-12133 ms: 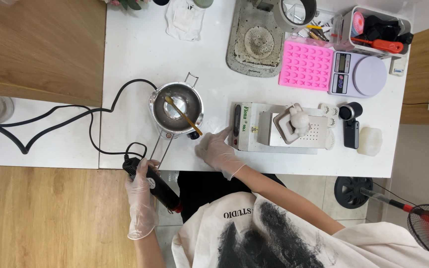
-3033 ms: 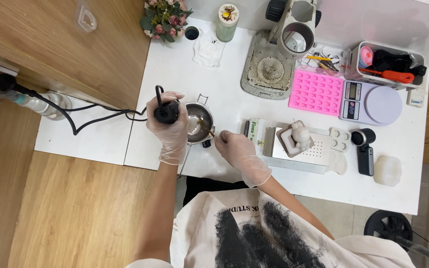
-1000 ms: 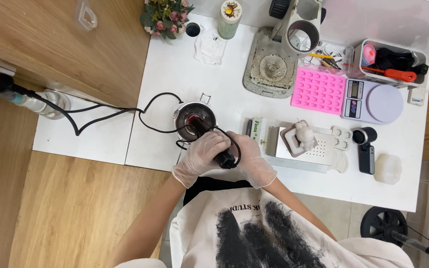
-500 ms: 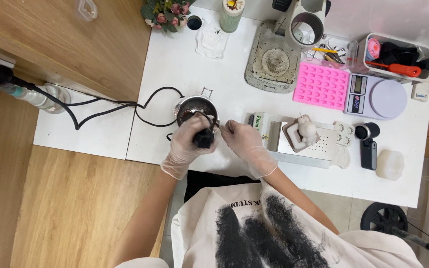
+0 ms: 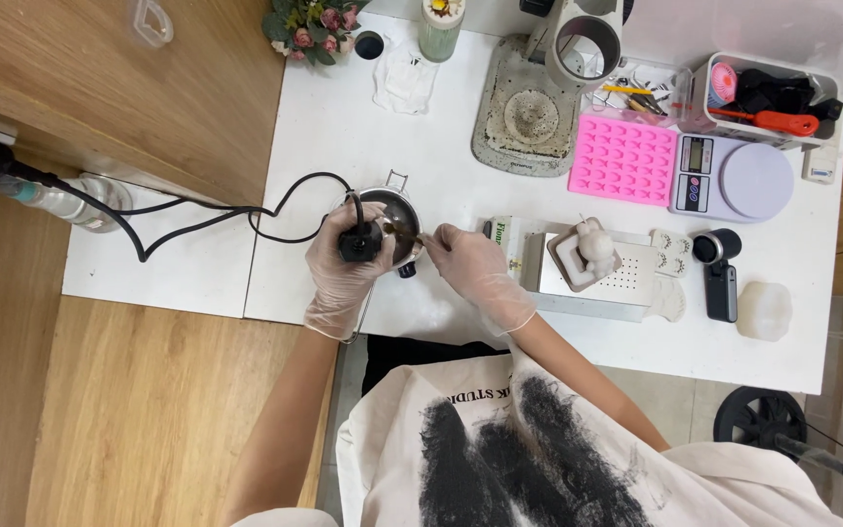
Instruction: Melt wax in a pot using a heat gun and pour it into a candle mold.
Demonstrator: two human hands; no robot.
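Two gloved hands meet at a small steel pot (image 5: 397, 217) near the front edge of the white table (image 5: 441, 127). The left hand (image 5: 341, 268) is clamped round a black corded tool (image 5: 357, 240) held at the pot's rim; the right hand (image 5: 470, 268) pinches something thin at the rim, too small to identify. Dark liquid seems to sit inside. The pot looks rigid, light and likely slick; its wire handle (image 5: 397, 181) seems the safest hold. A pink mould (image 5: 624, 159) lies well apart.

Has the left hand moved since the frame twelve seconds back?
Yes. The left hand, then off the near table edge with the black corded tool, now holds that tool over the small metal pot.
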